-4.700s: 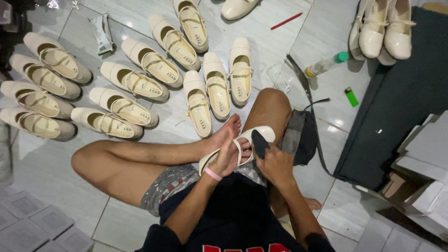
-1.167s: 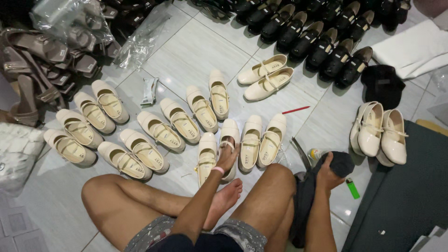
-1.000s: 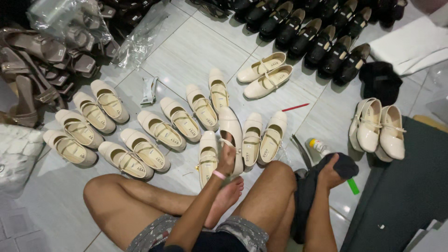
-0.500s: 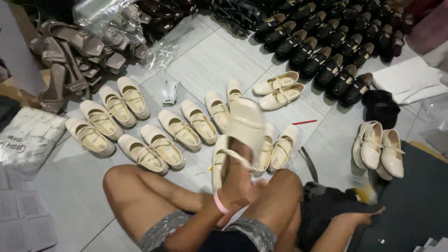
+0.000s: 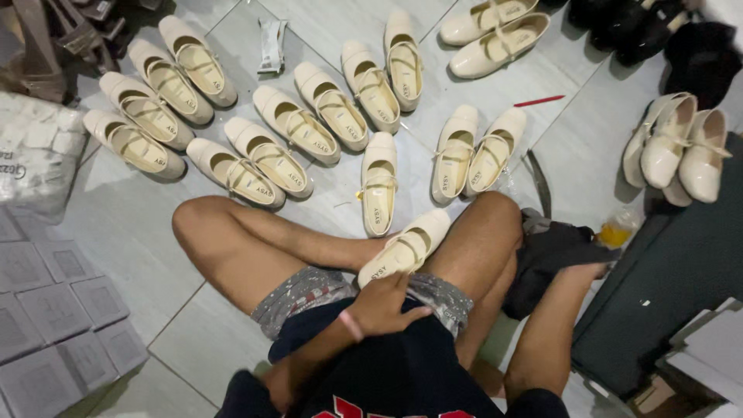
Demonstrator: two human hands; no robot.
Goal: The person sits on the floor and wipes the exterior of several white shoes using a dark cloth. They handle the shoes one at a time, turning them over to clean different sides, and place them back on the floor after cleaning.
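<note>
I sit cross-legged on a tiled floor. My left hand (image 5: pixel 383 303), with a pink band at the wrist, grips the heel of a cream strap shoe (image 5: pixel 406 246) that lies across my lap, toe pointing away to the right. My right hand (image 5: pixel 584 271) reaches out past my right knee, its fingers buried in a dark cloth (image 5: pixel 551 249) on the floor. Several matching cream shoes (image 5: pixel 379 186) lie in rows just beyond my legs.
Another cream pair (image 5: pixel 495 27) and black shoes (image 5: pixel 619 23) lie at the far edge, with more cream shoes (image 5: pixel 685 151) at right. A red pen (image 5: pixel 539 101), a yellow bottle (image 5: pixel 615 231), a dark box (image 5: pixel 673 294), grey trays (image 5: pixel 54 310) and a white packet (image 5: pixel 35 155) surround me.
My left hand picked a cream shoe out of the row, lifted it and brought it down onto my lap. My right hand stayed on the dark cloth, and my view tilted downwards.
</note>
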